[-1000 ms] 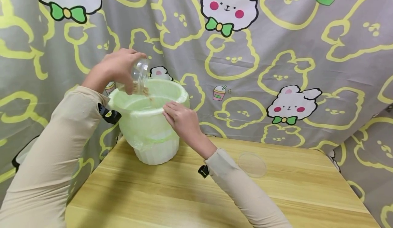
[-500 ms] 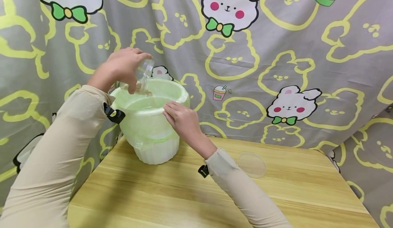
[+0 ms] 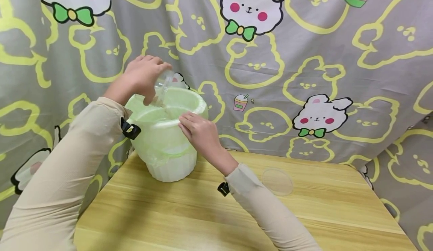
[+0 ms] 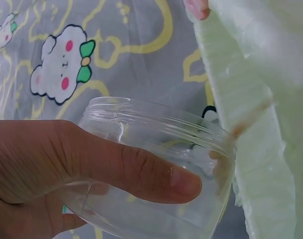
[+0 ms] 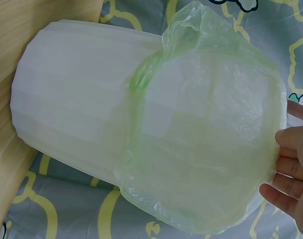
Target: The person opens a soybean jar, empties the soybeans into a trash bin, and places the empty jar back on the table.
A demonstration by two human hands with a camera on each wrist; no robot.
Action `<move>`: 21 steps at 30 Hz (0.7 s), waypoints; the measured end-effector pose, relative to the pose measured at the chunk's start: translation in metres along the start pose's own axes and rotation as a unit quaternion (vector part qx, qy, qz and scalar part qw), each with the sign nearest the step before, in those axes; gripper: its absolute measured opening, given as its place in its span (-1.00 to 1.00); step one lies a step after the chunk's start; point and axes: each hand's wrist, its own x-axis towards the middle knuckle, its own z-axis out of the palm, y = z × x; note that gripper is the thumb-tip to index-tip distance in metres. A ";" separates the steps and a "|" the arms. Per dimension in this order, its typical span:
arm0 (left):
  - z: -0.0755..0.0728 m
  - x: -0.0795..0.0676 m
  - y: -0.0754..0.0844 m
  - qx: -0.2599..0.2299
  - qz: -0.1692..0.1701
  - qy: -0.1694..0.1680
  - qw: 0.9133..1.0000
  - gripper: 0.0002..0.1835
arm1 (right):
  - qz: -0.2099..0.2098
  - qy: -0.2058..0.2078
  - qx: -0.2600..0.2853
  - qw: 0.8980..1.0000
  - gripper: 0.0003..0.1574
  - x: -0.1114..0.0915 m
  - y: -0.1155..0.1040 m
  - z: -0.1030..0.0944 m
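My left hand [image 3: 143,77] grips a clear plastic jar [image 4: 151,117], its thumb stretched along the side. The jar is tilted, its threaded mouth facing into a white trash bin [image 3: 171,170] with a pale green liner bag [image 3: 159,140] folded over the rim. In the left wrist view a blurred stream of brownish bits [image 4: 248,119] leaves the jar's mouth, and some still cling near its lower lip. My right hand [image 3: 202,133] holds the near right part of the bin's rim, pinching it through the liner. The bin stands upright; its bottom inside is hidden.
A clear round disc [image 3: 277,181], like a lid, lies flat on the wooden table [image 3: 189,217] beyond my right forearm. Behind the table hangs a grey patterned curtain [image 3: 209,67], close to the back of the bin.
My left hand has moved a little to the right with the jar, further over the bin. Fewer brownish bits show in the jar. The right hand stays on the rim.
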 end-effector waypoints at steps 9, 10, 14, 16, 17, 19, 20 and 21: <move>0.004 0.006 0.011 0.037 0.004 -0.015 0.999 0.27 | -0.004 0.005 -0.007 1.000 -0.77 0.000 0.000 0.000; 0.004 0.007 0.012 0.041 0.005 -0.016 0.999 0.27 | -0.004 0.005 -0.007 1.000 -0.77 0.000 0.000 0.000; 0.009 0.009 0.015 0.042 0.009 -0.012 0.999 0.25 | -0.004 0.006 -0.007 1.000 -0.77 0.000 0.000 0.001; 0.011 0.010 0.016 0.040 0.011 -0.010 0.999 0.25 | -0.003 0.007 -0.007 1.000 -0.77 0.000 0.000 0.001; 0.012 0.010 0.016 0.040 0.012 -0.007 0.999 0.25 | -0.004 0.007 -0.006 1.000 -0.78 0.000 0.000 0.001; 0.014 0.010 0.017 0.038 0.015 0.001 0.999 0.22 | -0.004 0.008 -0.005 1.000 -0.78 0.000 0.000 0.001; 0.014 0.010 0.017 0.038 0.016 0.006 0.999 0.20 | -0.005 0.009 -0.004 1.000 -0.78 0.000 0.000 0.001; 0.015 0.011 0.016 0.039 0.016 0.009 0.999 0.18 | -0.005 0.009 -0.005 1.000 -0.79 -0.001 0.000 0.001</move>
